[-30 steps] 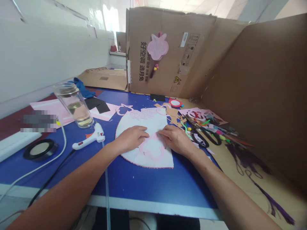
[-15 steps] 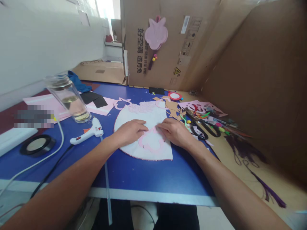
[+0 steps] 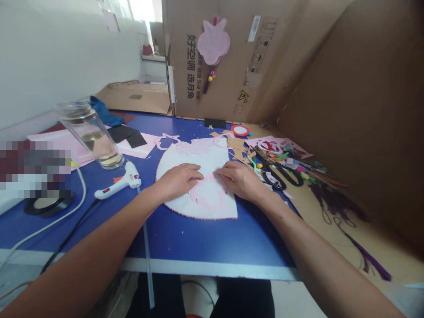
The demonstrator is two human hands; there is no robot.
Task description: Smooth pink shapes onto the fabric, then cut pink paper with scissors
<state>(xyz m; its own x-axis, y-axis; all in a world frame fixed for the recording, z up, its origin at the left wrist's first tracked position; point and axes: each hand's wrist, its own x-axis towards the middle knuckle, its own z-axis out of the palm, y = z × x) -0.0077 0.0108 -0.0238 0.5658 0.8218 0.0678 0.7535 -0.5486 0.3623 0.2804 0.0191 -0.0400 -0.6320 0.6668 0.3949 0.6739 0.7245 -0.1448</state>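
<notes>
A white fan-shaped fabric piece (image 3: 198,165) with a beaded red edge lies on the blue table (image 3: 205,243). On it sits a pink cut-out shape (image 3: 208,196). My left hand (image 3: 179,179) rests flat on the fabric with its fingers stretched toward the cut-out's upper edge. My right hand (image 3: 243,181) lies palm down on the cut-out's right side, fingertips pressing its top. Both hands hold nothing.
A white glue gun (image 3: 119,185) with a black cord lies left of the fabric, beside a glass jar (image 3: 91,134) and a black tape roll (image 3: 48,203). Black scissors (image 3: 281,174), pipe cleaners and paper scraps lie right. Cardboard walls (image 3: 347,101) enclose the back and right.
The view has shifted slightly, so everything sits a little higher and further left. Both hands stay on the fabric and pink cut-out in nearly the same pose.
</notes>
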